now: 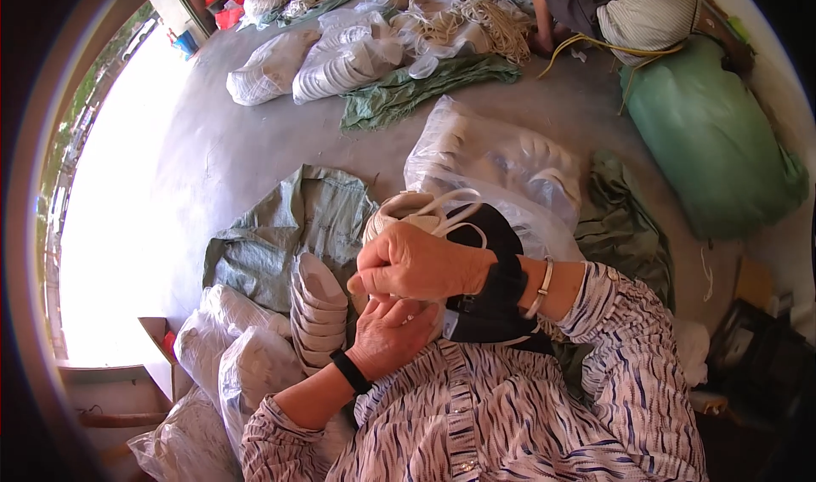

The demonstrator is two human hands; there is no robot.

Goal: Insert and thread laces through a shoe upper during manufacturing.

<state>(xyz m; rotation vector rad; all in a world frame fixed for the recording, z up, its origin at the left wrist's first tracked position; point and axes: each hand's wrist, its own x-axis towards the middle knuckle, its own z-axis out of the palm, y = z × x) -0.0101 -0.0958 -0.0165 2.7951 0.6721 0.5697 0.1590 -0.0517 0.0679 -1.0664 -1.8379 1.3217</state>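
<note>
The fingers (374,257) of the right hand (438,261) are curling narrow, the thumb lying against the forefinger; whether they are pinching a lace cannot be told. The left hand (391,333) is sitting just below with bent fingers, the tips hiding, so its hold cannot be told either. The cream shoe (387,218) is standing at the centre of the frame, directly above and partly behind the right fingers, which are covering its lower part. Its white lace (463,192) is looping loose, so work on this shoe is probably running unfinished; what is already done is not showing. Left of the hands, a stack of pale shoes (323,316) is nesting; above, a clear plastic bag (493,155) is holding more pale pieces. These may be waiting or finished; nothing is settling which. Farther out, filled bags (340,61) are lying on the floor (195,133) at upper centre, a co-worker (650,10) is sitting at upper right, and a bulging green sack (710,133) is resting below that person
</note>
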